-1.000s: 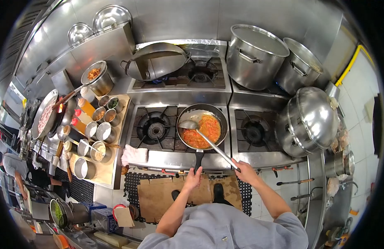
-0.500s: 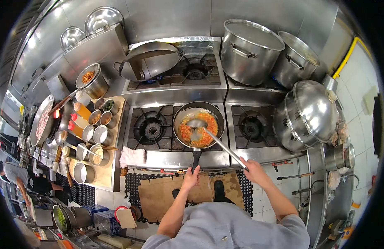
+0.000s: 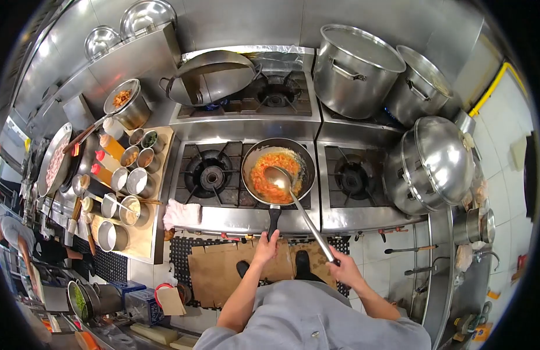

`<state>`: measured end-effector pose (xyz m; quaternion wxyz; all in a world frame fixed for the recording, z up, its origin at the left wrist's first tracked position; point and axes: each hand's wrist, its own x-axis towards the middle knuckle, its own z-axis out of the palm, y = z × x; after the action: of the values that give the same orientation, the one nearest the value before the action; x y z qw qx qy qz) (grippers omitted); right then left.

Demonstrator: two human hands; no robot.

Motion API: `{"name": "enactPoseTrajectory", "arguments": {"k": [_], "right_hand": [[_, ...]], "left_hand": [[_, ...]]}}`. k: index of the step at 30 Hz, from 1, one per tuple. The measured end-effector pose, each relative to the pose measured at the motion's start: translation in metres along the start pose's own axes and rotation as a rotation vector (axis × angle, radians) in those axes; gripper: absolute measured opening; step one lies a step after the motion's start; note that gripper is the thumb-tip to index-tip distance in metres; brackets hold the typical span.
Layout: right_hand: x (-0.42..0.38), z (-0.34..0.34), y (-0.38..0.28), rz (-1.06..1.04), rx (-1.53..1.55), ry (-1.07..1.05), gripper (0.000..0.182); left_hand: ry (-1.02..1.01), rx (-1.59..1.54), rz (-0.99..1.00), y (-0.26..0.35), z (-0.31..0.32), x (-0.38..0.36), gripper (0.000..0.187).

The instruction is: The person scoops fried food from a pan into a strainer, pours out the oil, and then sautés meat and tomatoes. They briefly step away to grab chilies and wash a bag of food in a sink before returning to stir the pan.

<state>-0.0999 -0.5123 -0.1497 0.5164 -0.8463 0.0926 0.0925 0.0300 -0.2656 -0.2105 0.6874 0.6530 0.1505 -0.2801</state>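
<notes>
A frying pan [image 3: 308, 185] rests on the front middle burner of the stove. Its dark handle points toward me, and my left hand [image 3: 266, 247] is wrapped round the end of it. Orange-red chopped food [image 3: 264, 169] in some liquid covers much of the pan's bottom. My right hand [image 3: 345, 268] grips the long handle of a metal ladle [image 3: 312, 226]. The ladle's bowl lies in the food near the middle of the pan, and its shaft slants over the pan's near right rim.
Left of the stove, a board [image 3: 143, 241] holds several metal cups and squeeze bottles [image 3: 111, 147]. A wok [image 3: 208, 81] sits at the back. Tall stockpots [image 3: 354, 76] and a domed steamer [image 3: 427, 166] stand at right. A folded cloth [image 3: 182, 214] lies on the front ledge. Another person [image 3: 34, 239] is at far left.
My right hand has moved down and a little left, drawing the ladle's bowl nearer to me through the food. My left hand keeps hold of the pan handle.
</notes>
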Motion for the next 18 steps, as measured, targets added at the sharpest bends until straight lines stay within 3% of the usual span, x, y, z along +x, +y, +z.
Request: {"name": "enactPoseTrajectory", "arguments": {"k": [2,4,6,10,15,17,18], "right_hand": [[0.020,-0.010,-0.028,-0.072,-0.181,0.019,0.059],[0.060,-0.013,0.000,-0.341,-0.329,0.160,0.056],[0.087,-0.026,-0.018,-0.165,-0.400,0.114,0.054],[0.106,-0.025,-0.010,-0.271,-0.374,0.077,0.054],[0.048,-0.034,-0.028,-0.355,-0.373,-0.052,0.058],[0.013,-0.037,-0.057,-0.132,-0.266,-0.126,0.059],[0.005,-0.036,-0.056,-0.133,-0.265,-0.127,0.059]], "left_hand": [[-0.022,0.030,-0.036,-0.001,-0.004,0.003,0.042],[-0.016,0.019,-0.039,-0.001,-0.005,0.003,0.042],[-0.010,0.007,-0.048,-0.002,-0.005,0.000,0.043],[-0.026,0.018,-0.005,0.000,-0.005,0.000,0.043],[-0.023,0.026,-0.028,-0.002,-0.005,0.003,0.043],[-0.045,0.017,-0.035,0.000,-0.006,0.002,0.043],[-0.044,0.017,-0.036,0.000,-0.006,0.002,0.043]]}}
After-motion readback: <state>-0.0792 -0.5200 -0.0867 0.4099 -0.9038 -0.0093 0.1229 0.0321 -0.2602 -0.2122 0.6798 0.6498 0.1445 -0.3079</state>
